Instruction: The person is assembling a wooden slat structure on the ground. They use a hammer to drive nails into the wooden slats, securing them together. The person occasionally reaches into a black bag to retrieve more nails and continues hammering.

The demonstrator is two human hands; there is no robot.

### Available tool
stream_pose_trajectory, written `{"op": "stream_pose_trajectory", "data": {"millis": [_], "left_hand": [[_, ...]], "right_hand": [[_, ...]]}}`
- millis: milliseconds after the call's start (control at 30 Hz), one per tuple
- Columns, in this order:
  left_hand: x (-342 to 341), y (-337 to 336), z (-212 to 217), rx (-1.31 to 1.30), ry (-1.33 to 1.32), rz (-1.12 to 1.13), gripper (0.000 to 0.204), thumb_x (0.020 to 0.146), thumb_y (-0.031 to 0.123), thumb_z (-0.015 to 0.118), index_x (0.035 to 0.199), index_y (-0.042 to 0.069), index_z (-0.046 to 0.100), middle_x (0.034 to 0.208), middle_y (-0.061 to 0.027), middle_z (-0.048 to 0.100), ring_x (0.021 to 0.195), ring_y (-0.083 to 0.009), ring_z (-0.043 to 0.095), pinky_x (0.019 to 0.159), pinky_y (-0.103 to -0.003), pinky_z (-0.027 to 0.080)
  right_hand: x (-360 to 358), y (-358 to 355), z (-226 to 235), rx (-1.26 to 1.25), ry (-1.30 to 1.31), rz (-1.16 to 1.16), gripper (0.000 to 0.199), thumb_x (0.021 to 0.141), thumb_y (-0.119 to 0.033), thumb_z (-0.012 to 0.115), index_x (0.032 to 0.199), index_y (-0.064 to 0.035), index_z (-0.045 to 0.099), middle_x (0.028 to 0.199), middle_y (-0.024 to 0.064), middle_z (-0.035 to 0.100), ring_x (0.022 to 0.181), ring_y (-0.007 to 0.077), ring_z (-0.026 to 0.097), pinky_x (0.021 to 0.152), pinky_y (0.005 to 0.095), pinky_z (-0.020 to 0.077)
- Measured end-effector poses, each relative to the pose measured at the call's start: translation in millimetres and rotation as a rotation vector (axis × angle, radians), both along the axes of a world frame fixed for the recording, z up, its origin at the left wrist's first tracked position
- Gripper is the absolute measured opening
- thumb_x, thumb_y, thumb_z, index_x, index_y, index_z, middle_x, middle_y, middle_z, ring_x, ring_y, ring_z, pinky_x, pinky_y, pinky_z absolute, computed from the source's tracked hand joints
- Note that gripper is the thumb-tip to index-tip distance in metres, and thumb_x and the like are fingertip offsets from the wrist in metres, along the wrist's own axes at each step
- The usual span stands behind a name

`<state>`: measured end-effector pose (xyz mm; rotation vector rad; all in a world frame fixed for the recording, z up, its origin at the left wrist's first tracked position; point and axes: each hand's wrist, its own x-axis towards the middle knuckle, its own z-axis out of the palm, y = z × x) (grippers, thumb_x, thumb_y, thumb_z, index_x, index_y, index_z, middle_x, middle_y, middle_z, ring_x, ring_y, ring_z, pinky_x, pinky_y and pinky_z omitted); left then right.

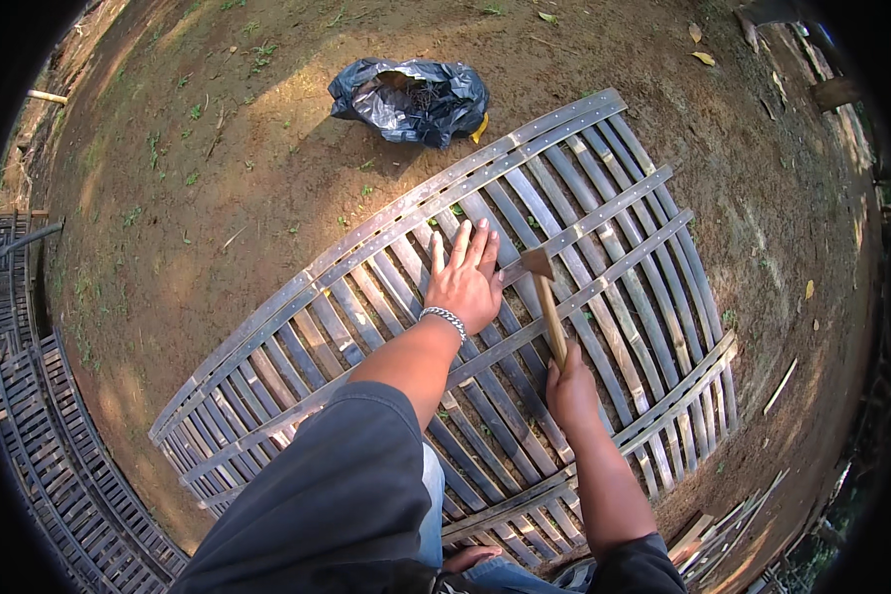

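A slatted bamboo panel (604,282) lies on the ground in front of me, its dark strips crossed by several long rails. My left hand (465,282) rests flat on the slats near the middle, fingers stretched out toward the far edge; its thumb is mostly hidden. A hammer (551,315) with a light wooden handle is in my right hand (572,391), which grips the handle's lower end. Its head is over a cross rail, just right of my left hand; whether it touches the rail I cannot tell.
Past the panel's far edge a crumpled black plastic bag (416,104) stands gaping, with dark thin pieces inside. More slatted panels (64,445) lie at the left. Loose strips (733,530) are on the ground at lower right. My foot (472,557) is at the panel's near side.
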<state>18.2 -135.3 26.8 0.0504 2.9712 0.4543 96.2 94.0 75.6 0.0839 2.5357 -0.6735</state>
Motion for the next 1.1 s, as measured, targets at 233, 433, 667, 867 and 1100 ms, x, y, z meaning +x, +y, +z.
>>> {"op": "stream_pose_trajectory", "data": {"millis": [233,433,667,867,1100], "left_hand": [[5,-1,0,0.023,0.026,-0.007,0.061,0.102,0.033,0.045,0.156,0.006,0.038,0.169,-0.0115,0.024,0.155,-0.0326,0.021,0.124,-0.062,0.011],[5,1,-4,0.057,0.056,-0.009,0.06,0.102,0.032,0.043,0.156,0.005,0.039,0.168,-0.0113,0.025,0.155,-0.0319,0.022,0.125,-0.062,0.01],[9,-9,-10,0.248,0.228,0.047,0.053,0.099,0.025,0.051,0.147,0.003,0.047,0.156,-0.0156,0.043,0.147,-0.0344,0.036,0.124,-0.057,0.017],[-13,-44,-7,0.505,0.698,0.261,0.031,0.093,0.009,0.064,0.122,0.001,0.057,0.123,-0.0187,0.058,0.121,-0.0377,0.053,0.108,-0.049,0.039],[-190,-146,38,0.315,0.579,0.305,0.018,0.09,0.014,0.065,0.102,0.005,0.074,0.106,-0.0189,0.072,0.102,-0.0364,0.067,0.093,-0.044,0.052]], "right_hand": [[0,0,1,-0.01,0.064,0.056,0.043,0.099,-0.015,0.06,0.138,-0.0062,0.045,0.101,0.0307,0.067,0.095,0.0498,0.067,0.079,0.0542,0.053],[43,-5,-5,-0.587,-0.11,-0.646,0.037,0.102,-0.016,0.061,0.134,-0.0057,0.044,0.081,0.0087,0.06,0.061,0.0187,0.061,0.055,0.0356,0.052],[69,-22,-40,-0.964,0.07,-1.165,0.029,0.101,-0.008,0.061,0.123,-0.0056,0.043,0.081,0.0084,0.055,0.059,0.0176,0.057,0.052,0.0342,0.0528],[64,-21,-39,-0.845,0.06,-1.141,0.03,0.102,-0.01,0.061,0.122,-0.0037,0.04,0.081,0.0084,0.056,0.056,0.0162,0.058,0.049,0.0328,0.0557],[59,-25,-33,-0.828,0.035,-1.114,0.026,0.1,-0.009,0.062,0.116,-0.0017,0.043,0.079,0.0072,0.057,0.055,0.0145,0.06,0.05,0.031,0.056]]}}
